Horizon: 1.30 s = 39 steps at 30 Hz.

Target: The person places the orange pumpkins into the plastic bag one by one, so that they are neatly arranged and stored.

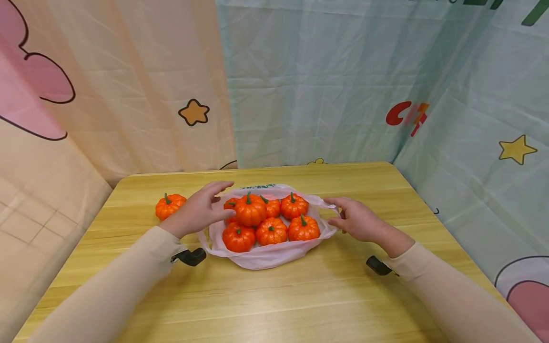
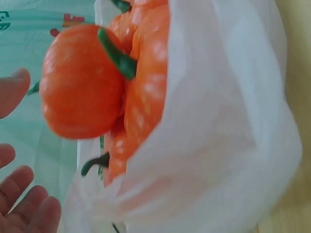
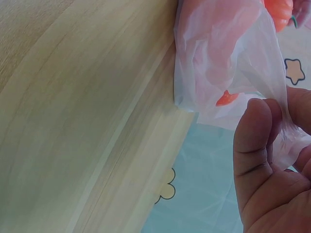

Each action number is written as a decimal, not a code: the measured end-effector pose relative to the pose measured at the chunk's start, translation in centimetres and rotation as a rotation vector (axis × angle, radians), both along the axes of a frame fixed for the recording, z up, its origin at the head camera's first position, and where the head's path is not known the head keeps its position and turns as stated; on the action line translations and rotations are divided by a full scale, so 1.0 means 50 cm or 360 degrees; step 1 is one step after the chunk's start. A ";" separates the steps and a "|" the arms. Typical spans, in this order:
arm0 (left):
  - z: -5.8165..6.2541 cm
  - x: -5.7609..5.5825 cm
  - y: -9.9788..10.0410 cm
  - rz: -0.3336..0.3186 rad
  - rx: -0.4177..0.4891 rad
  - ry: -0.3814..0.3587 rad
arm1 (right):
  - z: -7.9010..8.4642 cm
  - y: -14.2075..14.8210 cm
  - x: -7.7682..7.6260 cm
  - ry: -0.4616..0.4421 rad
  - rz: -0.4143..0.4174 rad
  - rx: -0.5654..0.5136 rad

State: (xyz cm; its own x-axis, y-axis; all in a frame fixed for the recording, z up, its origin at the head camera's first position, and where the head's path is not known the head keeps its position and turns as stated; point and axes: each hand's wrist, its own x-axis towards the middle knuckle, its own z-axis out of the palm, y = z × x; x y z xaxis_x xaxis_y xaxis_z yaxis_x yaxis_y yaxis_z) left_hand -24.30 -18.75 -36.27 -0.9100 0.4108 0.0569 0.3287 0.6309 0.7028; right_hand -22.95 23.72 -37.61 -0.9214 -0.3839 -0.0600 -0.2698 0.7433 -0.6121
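A white plastic bag [image 1: 266,259] lies with its mouth open on the table, holding several small orange pumpkins [image 1: 271,231] with green stems. One pumpkin [image 2: 82,82] sits on top of the others at the left. Beside it is my left hand [image 1: 201,209], thumb and fingers spread; the left wrist view shows its fingers [image 2: 29,208] apart from that pumpkin. At the bag's right side, my right hand [image 1: 362,220] pinches a bag handle [image 3: 286,136] between thumb and fingers, pulling it taut. Another pumpkin [image 1: 170,206] stands outside the bag, behind my left wrist.
The light wooden table [image 1: 274,300] runs back to a pale cloth curtain [image 1: 309,95] with printed shapes. More printed cloth hangs along the left and right sides. A black device [image 1: 191,257] is worn at the left wrist, another [image 1: 378,265] at the right.
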 end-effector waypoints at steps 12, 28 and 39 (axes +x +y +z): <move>0.008 0.002 -0.112 0.0266 -0.0197 0.0122 | 0.005 -0.002 0.003 -0.0006 -0.0005 0.0010; -0.024 -0.010 -0.232 0.0529 -0.0301 -0.0053 | 0.007 -0.004 0.006 -0.0001 0.0002 0.0019; -0.051 -0.026 -0.253 0.0483 -0.0264 -0.0146 | 0.006 -0.002 0.005 -0.0011 0.0002 0.0015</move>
